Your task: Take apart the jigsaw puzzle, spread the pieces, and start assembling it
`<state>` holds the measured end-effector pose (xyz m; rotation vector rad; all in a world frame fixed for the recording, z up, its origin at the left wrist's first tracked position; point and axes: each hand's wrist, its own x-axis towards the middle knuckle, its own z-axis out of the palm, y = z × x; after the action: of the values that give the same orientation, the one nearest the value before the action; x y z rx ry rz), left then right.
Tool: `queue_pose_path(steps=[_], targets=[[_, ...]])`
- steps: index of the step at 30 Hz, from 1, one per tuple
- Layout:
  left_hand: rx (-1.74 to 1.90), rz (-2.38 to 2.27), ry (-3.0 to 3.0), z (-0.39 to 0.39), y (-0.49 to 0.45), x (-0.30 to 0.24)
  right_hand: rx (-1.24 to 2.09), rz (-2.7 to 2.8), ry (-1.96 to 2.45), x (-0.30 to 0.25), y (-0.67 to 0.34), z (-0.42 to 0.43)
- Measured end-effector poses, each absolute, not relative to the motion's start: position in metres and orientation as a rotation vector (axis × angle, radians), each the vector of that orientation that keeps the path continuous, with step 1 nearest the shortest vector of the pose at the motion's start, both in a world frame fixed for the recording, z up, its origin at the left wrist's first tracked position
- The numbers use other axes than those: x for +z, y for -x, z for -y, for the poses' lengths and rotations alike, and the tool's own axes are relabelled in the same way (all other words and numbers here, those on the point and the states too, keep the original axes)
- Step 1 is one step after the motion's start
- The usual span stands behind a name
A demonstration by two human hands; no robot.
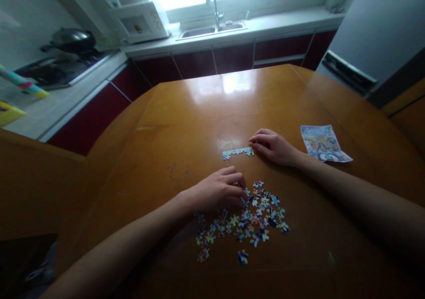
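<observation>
A pile of several small colourful puzzle pieces (252, 221) lies on the wooden table (206, 113). My left hand (219, 190) rests at the pile's upper left edge, fingers curled together over pieces; what it grips is hidden. A short joined strip of puzzle pieces (237, 152) lies farther back. My right hand (274, 146) lies beside the strip's right end, fingertips touching or almost touching it, fingers bent and close together.
A colourful printed picture sheet (323, 143) lies to the right of my right hand. Behind the table run a counter with a sink (212, 30), a white appliance (139, 22), a wok on a stove (71, 40), and a grey fridge (375, 33) at right.
</observation>
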<state>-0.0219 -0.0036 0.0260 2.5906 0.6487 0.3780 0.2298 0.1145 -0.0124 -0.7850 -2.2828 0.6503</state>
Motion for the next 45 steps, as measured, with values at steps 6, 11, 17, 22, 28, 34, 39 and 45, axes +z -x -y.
queue_pose_path(steps=[6, 11, 17, 22, 28, 34, 39, 45], targets=[[0.409, -0.635, -2.582, 0.003, 0.022, 0.025, 0.65, 2.287, 0.786, -0.012, -0.23, -0.115], [0.408, -0.642, -2.556, 0.003, 0.02, 0.029, 0.637, 2.289, 0.785, -0.012, -0.23, -0.114], [0.444, -0.592, -2.491, 0.0, 0.025, 0.026, 0.644, 2.284, 0.775, -0.012, -0.23, -0.115], [0.902, -0.833, -2.232, -0.017, 0.039, 0.015, 0.643, 2.292, 0.778, -0.013, -0.23, -0.115], [1.257, -1.164, -1.946, -0.037, 0.048, 0.004, 0.547, 2.274, 0.731, -0.008, -0.23, -0.108], [1.199, -1.093, -1.786, -0.035, 0.046, -0.002, 0.367, 2.294, 0.563, 0.014, -0.214, -0.079], [1.252, -1.068, -1.787, -0.033, 0.045, 0.001, 0.432, 2.401, 0.442, 0.01, -0.192, -0.069], [1.231, -1.027, -1.741, -0.031, 0.045, 0.0, 0.476, 2.364, 0.347, 0.001, -0.176, -0.072]])
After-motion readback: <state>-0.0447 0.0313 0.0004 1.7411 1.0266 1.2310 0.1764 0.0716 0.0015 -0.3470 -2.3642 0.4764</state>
